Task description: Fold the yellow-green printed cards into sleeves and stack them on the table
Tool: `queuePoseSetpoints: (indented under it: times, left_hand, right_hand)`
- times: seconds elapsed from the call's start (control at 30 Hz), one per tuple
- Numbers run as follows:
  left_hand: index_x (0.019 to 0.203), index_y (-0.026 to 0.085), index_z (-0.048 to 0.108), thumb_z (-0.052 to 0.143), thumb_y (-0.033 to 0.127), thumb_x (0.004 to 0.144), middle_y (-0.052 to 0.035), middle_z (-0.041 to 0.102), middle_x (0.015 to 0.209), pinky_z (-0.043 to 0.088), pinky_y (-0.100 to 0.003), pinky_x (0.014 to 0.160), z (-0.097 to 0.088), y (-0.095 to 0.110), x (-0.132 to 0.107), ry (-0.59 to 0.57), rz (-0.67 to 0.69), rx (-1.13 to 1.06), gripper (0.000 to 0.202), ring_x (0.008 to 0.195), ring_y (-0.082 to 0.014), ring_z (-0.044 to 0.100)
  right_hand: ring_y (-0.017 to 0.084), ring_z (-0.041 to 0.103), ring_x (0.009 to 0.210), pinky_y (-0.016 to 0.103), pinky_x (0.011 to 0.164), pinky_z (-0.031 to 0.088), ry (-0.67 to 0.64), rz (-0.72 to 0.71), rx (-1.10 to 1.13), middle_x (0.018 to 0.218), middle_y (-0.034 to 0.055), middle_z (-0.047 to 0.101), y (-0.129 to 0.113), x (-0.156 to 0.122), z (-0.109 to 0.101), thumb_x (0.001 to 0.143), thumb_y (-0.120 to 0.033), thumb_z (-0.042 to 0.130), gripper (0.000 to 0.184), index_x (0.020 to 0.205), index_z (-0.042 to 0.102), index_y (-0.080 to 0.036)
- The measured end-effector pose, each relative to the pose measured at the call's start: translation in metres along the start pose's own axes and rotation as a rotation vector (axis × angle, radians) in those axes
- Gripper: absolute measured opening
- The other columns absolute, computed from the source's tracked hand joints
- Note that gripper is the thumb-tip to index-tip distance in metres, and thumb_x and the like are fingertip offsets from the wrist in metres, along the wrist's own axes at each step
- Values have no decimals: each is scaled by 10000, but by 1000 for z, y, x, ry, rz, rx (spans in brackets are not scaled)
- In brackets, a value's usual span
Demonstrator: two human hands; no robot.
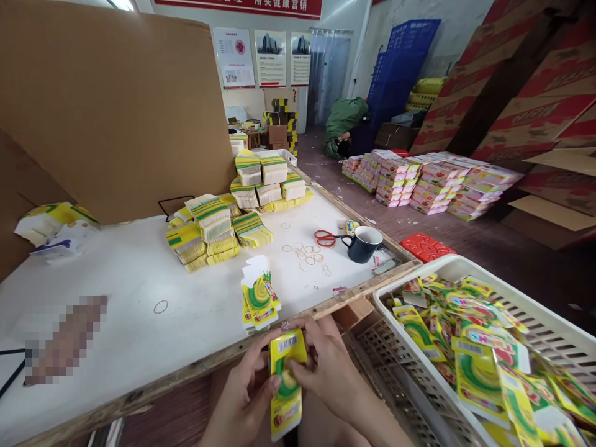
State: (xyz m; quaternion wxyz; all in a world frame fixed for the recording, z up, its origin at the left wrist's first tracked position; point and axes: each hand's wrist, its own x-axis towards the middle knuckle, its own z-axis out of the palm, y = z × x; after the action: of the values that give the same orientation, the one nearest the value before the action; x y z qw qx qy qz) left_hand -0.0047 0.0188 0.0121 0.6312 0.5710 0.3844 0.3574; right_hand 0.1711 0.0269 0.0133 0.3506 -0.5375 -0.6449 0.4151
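White tabletop point(125, 264), carton stacks point(215, 228), scissors point(333, 237), dark mug point(363, 249)

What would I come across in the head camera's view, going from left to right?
White-and-purple packet, lone rubber band, left hand, yellow-and-green carton held in both hands, right hand, dark mug, white basket.

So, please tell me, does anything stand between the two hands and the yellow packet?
Nothing visible does. The left hand and the right hand both touch the yellow packet; the nearest similar packets lie on the table beyond the hands, not in between.
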Motion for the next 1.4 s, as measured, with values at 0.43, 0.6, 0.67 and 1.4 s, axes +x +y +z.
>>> queuePoseSetpoints:
  times: [0.43,0.6,0.67,1.4]
  left_hand:
    - [1203,255,505,645,267,797,-88,715,1106,534,-336,801,7,3,7,23,-57,-205,429,1001,-268,666]
    - [1237,236,530,607,303,816,-127,653,1225,522,-396,883,25,1,19,55,21,-88,433,1112,-300,613]
    - [1293,249,507,574,305,835,-110,540,1369,405,-438,1036,16,-2,29,159,96,192,466,1262,-290,484]
    - [1187,168,616,593,50,802,-73,666,1220,418,-337,1060,13,-24,8,266,921,810,404,1211,-222,542]
  right_hand:
    - [203,624,833,315,766,494,86,-61,288,928,40,686,8,-3,-7,833,-264,576,201,996,693,-256]
    - [224,625,853,331,741,504,229,-77,225,880,66,667,12,-17,-41,843,-320,572,165,899,690,-219]
    - [239,605,866,362,753,481,438,-93,-139,913,82,651,15,-29,-74,856,-347,533,206,922,686,-226]
    - [178,625,663,288,639,483,299,204,761,728,55,713,27,10,4,643,-402,775,375,898,689,-140]
